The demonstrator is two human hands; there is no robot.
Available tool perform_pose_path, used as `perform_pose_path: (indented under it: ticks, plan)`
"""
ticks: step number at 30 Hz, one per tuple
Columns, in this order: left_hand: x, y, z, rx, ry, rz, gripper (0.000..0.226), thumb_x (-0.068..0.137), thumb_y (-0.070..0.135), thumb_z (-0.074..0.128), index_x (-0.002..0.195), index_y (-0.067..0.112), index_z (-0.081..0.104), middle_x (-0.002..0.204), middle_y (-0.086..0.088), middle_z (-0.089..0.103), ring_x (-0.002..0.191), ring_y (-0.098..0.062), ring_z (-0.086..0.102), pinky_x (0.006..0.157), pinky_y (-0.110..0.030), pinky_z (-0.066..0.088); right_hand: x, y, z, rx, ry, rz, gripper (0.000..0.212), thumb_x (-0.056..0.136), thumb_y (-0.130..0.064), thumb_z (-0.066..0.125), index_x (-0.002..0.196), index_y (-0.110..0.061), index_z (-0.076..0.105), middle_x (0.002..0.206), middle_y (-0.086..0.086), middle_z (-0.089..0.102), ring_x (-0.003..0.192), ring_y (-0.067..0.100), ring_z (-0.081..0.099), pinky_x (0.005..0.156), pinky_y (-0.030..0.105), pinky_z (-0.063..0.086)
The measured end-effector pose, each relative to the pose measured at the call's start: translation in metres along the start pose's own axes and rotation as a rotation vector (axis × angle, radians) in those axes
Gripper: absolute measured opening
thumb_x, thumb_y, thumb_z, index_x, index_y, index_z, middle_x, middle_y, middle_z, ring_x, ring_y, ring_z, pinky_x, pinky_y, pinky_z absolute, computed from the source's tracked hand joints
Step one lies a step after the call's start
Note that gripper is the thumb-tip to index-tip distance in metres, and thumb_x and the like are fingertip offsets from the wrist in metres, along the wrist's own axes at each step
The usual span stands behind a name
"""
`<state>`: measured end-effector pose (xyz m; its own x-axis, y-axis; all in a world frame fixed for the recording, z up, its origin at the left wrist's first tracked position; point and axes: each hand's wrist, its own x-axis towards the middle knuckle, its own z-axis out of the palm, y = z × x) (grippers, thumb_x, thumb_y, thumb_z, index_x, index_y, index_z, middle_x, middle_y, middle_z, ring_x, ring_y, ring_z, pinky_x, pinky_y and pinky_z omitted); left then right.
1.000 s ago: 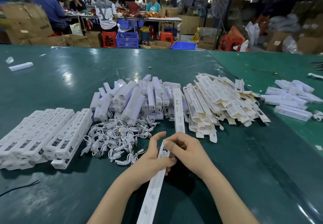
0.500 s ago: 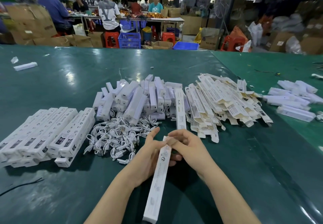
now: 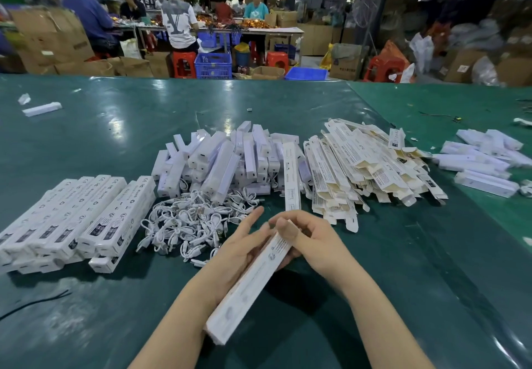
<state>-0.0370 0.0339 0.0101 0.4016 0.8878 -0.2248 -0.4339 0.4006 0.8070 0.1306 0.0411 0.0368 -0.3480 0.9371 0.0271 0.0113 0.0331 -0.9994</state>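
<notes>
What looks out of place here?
One white bar lies alone at the table's far left, apart from the bar pile, a paper scrap beside it. The carton held by the left hand and right hand looks undamaged.

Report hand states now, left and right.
Left hand: holding the long white box, fingers wrapped under it.
Right hand: pinching the far end of the same box.
</notes>
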Motion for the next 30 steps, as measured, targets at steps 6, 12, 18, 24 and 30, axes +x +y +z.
perform_pose_path:
  ticks: [6,12,18,24,30]
  plan:
    - [-0.003,0.006,-0.004,-0.303,-0.087,-0.026,0.063,0.088,0.05,0.062,0.141,0.02,0.046,0.134,-0.025,0.058,0.116,-0.044,0.061,0.083,-0.042,0.058,0.01,0.003,-0.026,0.159,0.563,-0.036,0.015,0.095,-0.035,0.057,0.095,-0.033,0.072,0.082,-0.009,0.069,0.068,0.002,0.06,0.057,0.016,0.049]
    - [0.001,0.002,-0.002,-0.153,0.067,0.049,0.058,0.085,0.059,0.049,0.131,0.024,0.054,0.119,-0.016,0.069,0.083,-0.025,0.071,0.062,-0.029,0.056,0.014,0.012,-0.021,0.132,0.662,-0.031,0.019,0.098,-0.041,0.052,0.095,-0.031,0.069,0.083,-0.002,0.062,0.061,-0.003,0.056,0.062,0.019,0.051]
    - [0.007,-0.005,0.005,-0.017,0.412,0.25,0.042,0.102,0.045,0.037,0.105,0.012,0.063,0.072,-0.005,0.069,0.043,-0.015,0.048,0.035,-0.019,0.034,0.016,0.019,-0.003,0.168,0.717,-0.084,0.029,0.104,-0.024,0.042,0.098,-0.038,0.067,0.096,-0.017,0.07,0.068,-0.006,0.058,0.064,0.018,0.052]
    - [0.003,-0.001,0.009,-0.002,0.51,0.44,0.031,0.102,0.035,0.037,0.091,0.019,0.06,0.069,0.001,0.06,0.036,-0.009,0.036,0.033,-0.014,0.023,0.015,0.023,0.014,0.257,0.656,-0.158,0.029,0.105,-0.023,0.04,0.117,-0.021,0.066,0.102,-0.027,0.068,0.076,-0.003,0.06,0.065,0.018,0.051]
    - [0.002,0.002,0.011,-0.069,0.435,0.418,0.029,0.102,0.043,0.037,0.103,0.022,0.057,0.073,-0.001,0.064,0.04,-0.011,0.041,0.036,-0.017,0.03,0.014,0.016,0.007,0.4,0.508,-0.194,0.03,0.085,-0.044,0.054,0.109,-0.033,0.067,0.101,-0.01,0.069,0.079,0.005,0.06,0.065,0.02,0.052]
